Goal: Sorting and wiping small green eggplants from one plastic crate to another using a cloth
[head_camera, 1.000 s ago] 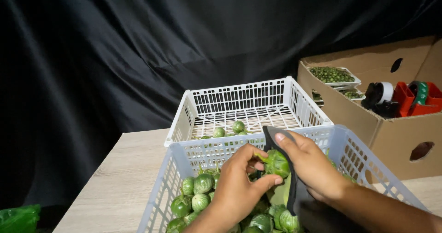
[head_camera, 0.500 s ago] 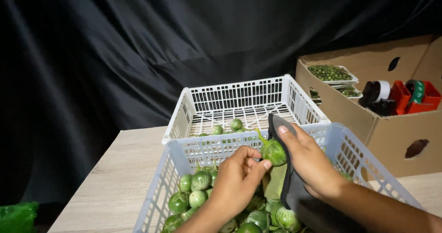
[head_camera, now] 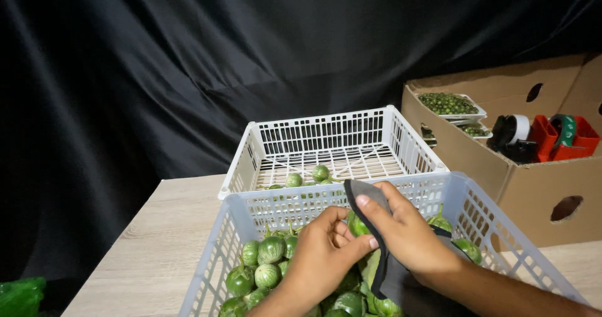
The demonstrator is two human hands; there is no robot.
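Your left hand (head_camera: pixel 323 254) and right hand (head_camera: pixel 407 235) close together on one small green eggplant (head_camera: pixel 357 226) above the near basket (head_camera: pixel 219 254), the right also gripping a dark cloth (head_camera: pixel 376 242); the fruit's axis is probably hidden. The far basket (head_camera: pixel 251 147) lies straight ahead.

I see small round eggplants (head_camera: pixel 271 249) that are green with pale stripes. They sit in a white basket (head_camera: pixel 221 254) with a grid of little holes. The basket behind it (head_camera: pixel 326 138) is white too, and a few green eggplants (head_camera: pixel 320 173) lie in it. The cloth (head_camera: pixel 387 273) is dark grey. The desk (head_camera: pixel 150 235) is light wood with faint lines. The curtain (head_camera: pixel 188 60) is black. The box (head_camera: pixel 539 185) is brown cardboard with dark round holes. In it I see red holders (head_camera: pixel 567 142), a white roll (head_camera: pixel 518 127), a green roll (head_camera: pixel 567 127) and a white tray of tiny green balls (head_camera: pixel 448 104). A bright green bag (head_camera: pixel 19 295) sits low in the corner.
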